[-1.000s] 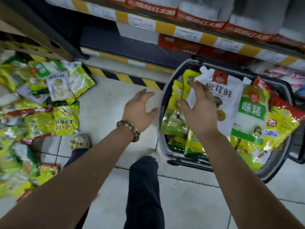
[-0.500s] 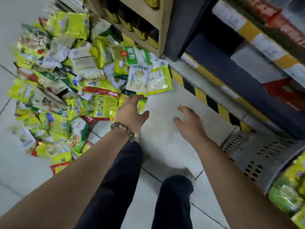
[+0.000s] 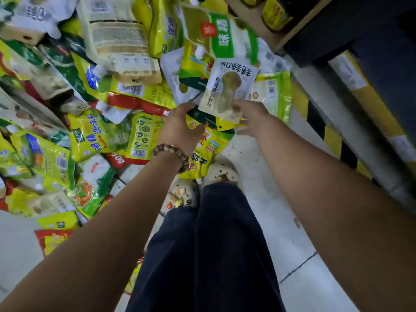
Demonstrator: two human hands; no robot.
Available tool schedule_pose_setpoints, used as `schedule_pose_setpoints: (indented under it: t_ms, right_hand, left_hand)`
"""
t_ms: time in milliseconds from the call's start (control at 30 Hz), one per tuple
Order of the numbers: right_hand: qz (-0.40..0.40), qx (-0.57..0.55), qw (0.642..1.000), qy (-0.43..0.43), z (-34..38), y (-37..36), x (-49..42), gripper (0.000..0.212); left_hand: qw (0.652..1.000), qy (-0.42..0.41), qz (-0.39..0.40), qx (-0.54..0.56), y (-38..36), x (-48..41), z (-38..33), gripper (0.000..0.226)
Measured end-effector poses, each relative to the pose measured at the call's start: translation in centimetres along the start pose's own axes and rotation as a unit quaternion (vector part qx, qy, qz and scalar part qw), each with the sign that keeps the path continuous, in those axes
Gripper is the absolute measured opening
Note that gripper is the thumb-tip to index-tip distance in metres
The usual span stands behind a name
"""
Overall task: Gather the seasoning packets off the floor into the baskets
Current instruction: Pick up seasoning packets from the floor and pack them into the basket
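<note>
Right hand [image 3: 252, 118] pinches the bottom edge of the white mushroom packet [image 3: 227, 86]; left hand [image 3: 180, 128] is spread loose just beside it, over the packet pile [image 3: 94, 136] on the floor [image 3: 258, 199].

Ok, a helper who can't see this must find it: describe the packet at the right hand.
Start at the packet pile by the yellow-and-black floor stripe. At its near edge, the right hand pinches a white packet. Unlike its yellow and green neighbours, it shows one pale mushroom.

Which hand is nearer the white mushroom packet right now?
Right. The right hand touches the white mushroom packet at its lower right corner; the left hand is just off its lower left edge, not clearly touching.
</note>
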State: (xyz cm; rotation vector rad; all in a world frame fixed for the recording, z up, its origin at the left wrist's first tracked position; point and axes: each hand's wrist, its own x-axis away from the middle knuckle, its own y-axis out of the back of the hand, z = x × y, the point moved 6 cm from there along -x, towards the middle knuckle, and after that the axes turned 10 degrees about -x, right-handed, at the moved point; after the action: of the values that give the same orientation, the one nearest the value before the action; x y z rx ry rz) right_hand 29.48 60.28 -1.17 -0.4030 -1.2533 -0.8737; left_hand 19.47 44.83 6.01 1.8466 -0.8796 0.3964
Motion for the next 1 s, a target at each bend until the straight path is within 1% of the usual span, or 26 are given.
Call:
schedule_pose_setpoints:
  t_ms: [67, 100, 133, 200, 233, 300, 333, 367, 400, 467, 500, 533, 567, 600, 633, 667, 700, 733, 767, 800, 833, 900, 933, 1000]
  right_hand:
    - [-0.014, -0.021, 0.999, -0.044, -0.3, -1.5, -3.6, 0.068]
    - [-0.031, -0.022, 0.998, -0.047, -0.6, -1.9, -5.2, 0.071]
    - [-0.046, -0.013, 0.998, -0.035, -0.4, -2.2, -6.5, 0.069]
    - [-0.029, 0.007, 0.999, 0.023, 0.6, -3.4, -7.5, 0.055]
    - [-0.037, -0.026, 0.998, 0.035, 0.9, -3.5, -8.0, 0.051]
    - [-0.071, -0.043, 0.994, 0.071, 1.5, -3.2, -8.0, 0.052]
    - [-0.068, -0.037, 0.994, 0.081, 1.6, -3.4, -7.5, 0.054]
    - [-0.065, -0.043, 0.992, 0.095, 1.6, -3.3, -7.0, 0.053]
    - [-0.075, -0.083, 0.989, 0.096, 1.0, -2.7, -6.3, 0.050]
    - [-0.063, -0.127, 0.986, 0.088, -0.5, -0.9, -5.1, 0.046]
    - [-0.052, -0.124, 0.987, 0.086, -1.3, 0.2, -4.3, 0.045]
    - [-0.036, -0.111, 0.989, 0.088, -1.8, 1.2, -3.3, 0.044]
    - [-0.013, -0.102, 0.990, 0.094, -2.3, 2.0, -2.5, 0.040]
    - [0.019, -0.101, 0.990, 0.098, -2.6, 2.4, -1.6, 0.036]
    - [0.052, -0.105, 0.988, 0.099, -2.9, 2.5, -0.8, 0.033]
    - [0.077, -0.101, 0.987, 0.102, -3.0, 2.4, 0.1, 0.030]
    - [0.103, -0.087, 0.984, 0.114, -2.9, 1.9, 0.9, 0.027]
    - [0.122, -0.062, 0.983, 0.126, -2.6, 1.4, 1.6, 0.025]
    - [0.134, -0.031, 0.980, 0.141, -2.0, 0.9, 1.9, 0.024]
    - [0.134, 0.003, 0.979, 0.154, -1.2, 0.5, 2.0, 0.023]
    - [0.121, 0.033, 0.978, 0.167, -0.1, 0.2, 1.6, 0.019]
    - [0.077, 0.053, 0.973, 0.213, 3.2, 0.0, 0.6, 0.015]
    - [0.047, 0.070, 0.964, 0.251, 5.3, -0.2, -0.3, 0.017]
    - [0.013, 0.161, 0.929, 0.334, 10.3, -1.7, -2.2, 0.026]
  left_hand:
    - [1.000, -0.012, 0.003, 0.007, -1.5, -1.9, 0.6, 0.047]
    - [1.000, -0.019, 0.010, 0.011, -2.2, -2.7, 0.7, 0.047]
    - [0.999, -0.024, 0.017, 0.015, -2.7, -3.5, 0.8, 0.048]
    - [0.999, -0.020, 0.024, 0.009, -3.7, -5.0, 1.1, 0.047]
    - [0.999, -0.015, 0.030, 0.002, -4.1, -5.6, 1.2, 0.046]
    - [0.999, 0.002, 0.041, 0.003, -4.6, -6.7, 1.4, 0.042]
    - [0.999, 0.014, 0.040, 0.011, -4.6, -7.1, 1.5, 0.041]
    - [0.999, 0.026, 0.030, 0.015, -4.2, -7.2, 1.5, 0.039]
    - [0.999, 0.035, 0.012, 0.013, -3.8, -7.3, 1.6, 0.036]
    - [0.998, 0.052, -0.032, -0.009, -2.7, -7.1, 1.7, 0.031]
    - [0.997, 0.066, -0.048, 0.000, -2.1, -6.8, 1.7, 0.030]
    - [0.995, 0.086, -0.047, 0.026, -2.0, -6.6, 1.9, 0.030]
    - [0.991, 0.107, -0.022, 0.072, -2.2, -6.3, 1.9, 0.029]
    - [0.983, 0.129, 0.026, 0.131, -2.9, -6.2, 2.0, 0.026]
    - [0.964, 0.152, 0.089, 0.199, -3.6, -5.7, 1.7, 0.021]
    - [0.934, 0.178, 0.152, 0.269, -4.4, -5.0, 1.2, 0.015]
    - [0.902, 0.192, 0.193, 0.335, -5.1, -4.4, 0.8, 0.009]
    - [0.882, 0.192, 0.205, 0.378, -5.5, -4.2, 0.5, 0.004]
    - [0.877, 0.185, 0.199, 0.397, -5.6, -4.1, 0.2, 0.004]
    - [0.878, 0.187, 0.178, 0.404, -5.5, -4.1, 0.3, 0.009]
    - [0.880, 0.201, 0.146, 0.404, -5.2, -4.2, 0.5, 0.011]
    - [0.886, 0.234, 0.069, 0.395, -4.3, -4.4, 1.4, 0.010]
    - [0.883, 0.242, 0.035, 0.400, -3.9, -4.7, 1.9, 0.011]
    - [0.871, 0.240, -0.003, 0.429, -3.2, -4.8, 2.2, 0.013]
